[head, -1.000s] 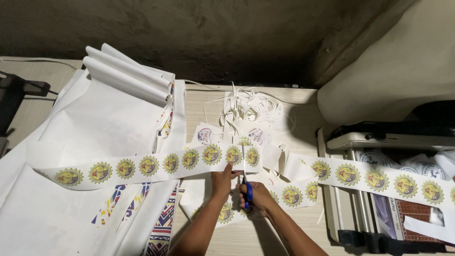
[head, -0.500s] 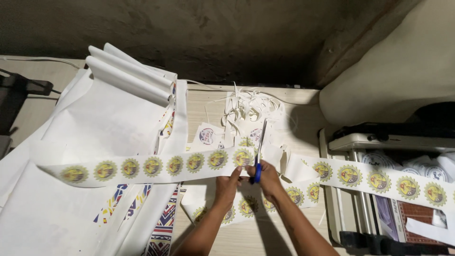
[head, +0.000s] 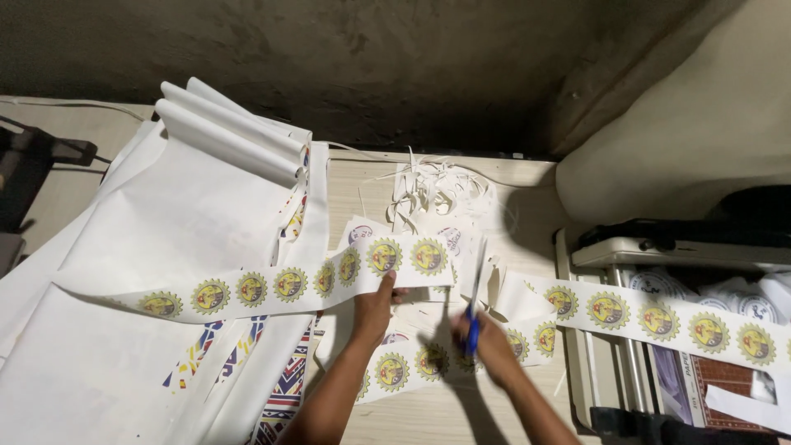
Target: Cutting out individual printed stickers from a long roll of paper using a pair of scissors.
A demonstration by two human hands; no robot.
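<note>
Sticker strip [head: 272, 288]: a long paper band of round yellow emblems, lying left to right across the worktop [head: 527, 185], its cut end just above the left hand.
Long axis: nearly level, rising slightly toward the right end.
Left hand [head: 377, 306]: pinching the strip's right end between thumb and fingers, so it is the nearer hand.
Right hand [head: 486, 342]: closed round the blue handles of the scissors [head: 475, 301], blades pointing up and away.
Gap: the blades stand just right of the held end, apart from it.
Second strip [head: 659, 317]: carries on to the right, over the machine [head: 676, 247].
Offcuts [head: 432, 185]: thin white trimmings heaped behind the hands.
</note>
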